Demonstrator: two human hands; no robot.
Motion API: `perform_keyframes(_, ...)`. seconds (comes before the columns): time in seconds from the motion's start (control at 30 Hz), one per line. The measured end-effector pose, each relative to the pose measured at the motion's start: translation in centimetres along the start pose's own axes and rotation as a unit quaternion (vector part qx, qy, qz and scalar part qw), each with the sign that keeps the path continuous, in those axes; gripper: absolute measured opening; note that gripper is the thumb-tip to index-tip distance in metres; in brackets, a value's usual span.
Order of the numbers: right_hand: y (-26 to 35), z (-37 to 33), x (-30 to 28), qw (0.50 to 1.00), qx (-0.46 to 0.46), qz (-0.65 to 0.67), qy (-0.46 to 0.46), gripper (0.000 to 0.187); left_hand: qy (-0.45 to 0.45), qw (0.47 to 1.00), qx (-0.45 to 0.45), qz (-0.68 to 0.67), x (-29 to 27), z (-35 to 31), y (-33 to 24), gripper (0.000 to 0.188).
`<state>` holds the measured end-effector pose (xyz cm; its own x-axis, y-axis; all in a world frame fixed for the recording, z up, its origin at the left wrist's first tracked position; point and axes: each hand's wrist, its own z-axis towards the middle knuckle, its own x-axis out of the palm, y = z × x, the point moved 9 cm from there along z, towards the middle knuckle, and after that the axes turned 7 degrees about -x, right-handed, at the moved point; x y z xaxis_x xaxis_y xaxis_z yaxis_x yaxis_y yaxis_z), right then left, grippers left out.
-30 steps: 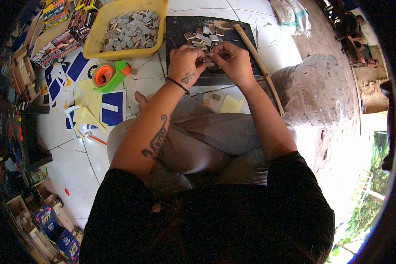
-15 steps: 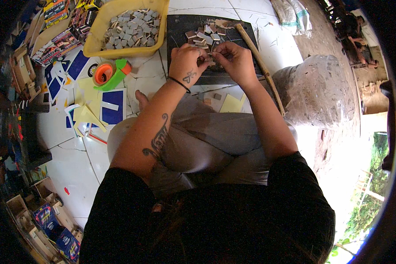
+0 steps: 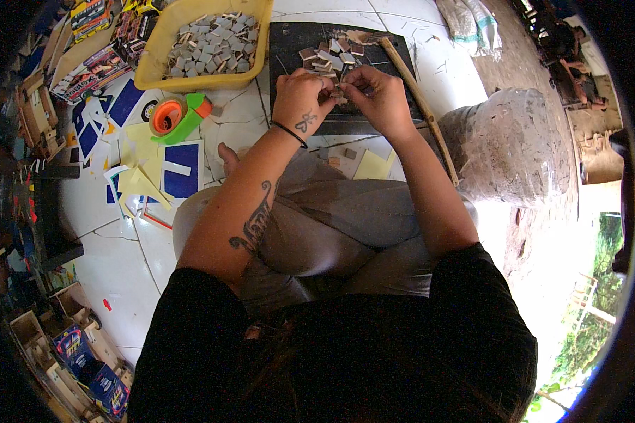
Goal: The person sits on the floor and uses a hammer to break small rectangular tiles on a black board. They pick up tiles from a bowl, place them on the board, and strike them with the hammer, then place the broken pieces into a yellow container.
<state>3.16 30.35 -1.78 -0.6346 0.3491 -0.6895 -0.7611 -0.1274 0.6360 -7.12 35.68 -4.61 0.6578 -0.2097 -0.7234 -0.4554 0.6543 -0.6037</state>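
Note:
Both hands meet over a low black board [image 3: 289,42] in front of me. My left hand [image 3: 302,99] is closed, with fingertips pinched together beside the other hand. My right hand [image 3: 377,99] is pinched too, its thumb and forefinger almost touching the left fingertips. Whatever lies between them is small and mostly covered by the fingers, so its kind cannot be made out. Just beyond the fingertips, several small square pieces [image 3: 334,53], grey and brown-faced with pale edges, are heaped on the board. A long wooden stick [image 3: 420,102] rests along the board's right side.
A yellow basin [image 3: 144,76] of similar grey pieces stands left of the board. Nearby are a green tape dispenser [image 3: 190,121], paper scraps [image 3: 141,185] and blue sheets [image 3: 181,180]. A plastic-wrapped bulky bundle [image 3: 504,148] sits at right. Wooden toy-truck parts [image 3: 77,338] lie lower left.
The hands stay in nearly the same pinched pose over the board. The whole view has shifted very slightly; nothing else has visibly moved.

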Motion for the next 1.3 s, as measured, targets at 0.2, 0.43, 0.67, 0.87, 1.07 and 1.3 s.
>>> perform_keyframes(0.2, 0.1, 0.1, 0.1, 1.0, -0.014, -0.017, -0.004, 0.009, 0.008, 1.0, 0.001, 0.003, 0.3, 0.0, 0.3, 0.015)
perform_keyframes(0.43, 0.9, 0.2, 0.4, 0.997, -0.064, -0.052, 0.006, 0.011, -0.001, 1.0, 0.01, -0.018, 0.3, 0.0, 0.3, 0.017)
perform_keyframes(0.67, 0.9, 0.2, -0.2, 0.996, -0.063, -0.066, -0.005, 0.014, -0.078, 0.987, 0.019, -0.143, -0.8, -0.2, -0.1, 0.015)
perform_keyframes(0.87, -6.3, -4.1, -6.7, 0.915, 0.175, -0.35, 0.099, 0.068, -0.084, 0.983, 0.066, -0.148, -0.7, -0.4, -1.3, 0.012)
perform_keyframes(1.07, -7.6, -8.8, -9.9, 0.971, 0.156, -0.178, 0.024, 0.041, -0.093, 0.985, 0.032, -0.142, 0.0, -0.8, -0.4, 0.013)
perform_keyframes(1.3, 1.4, -14.1, -10.8, 0.973, 0.206, -0.076, 0.064, 0.04, -0.107, 0.985, 0.036, -0.133, -0.1, -1.2, -0.4, 0.011)
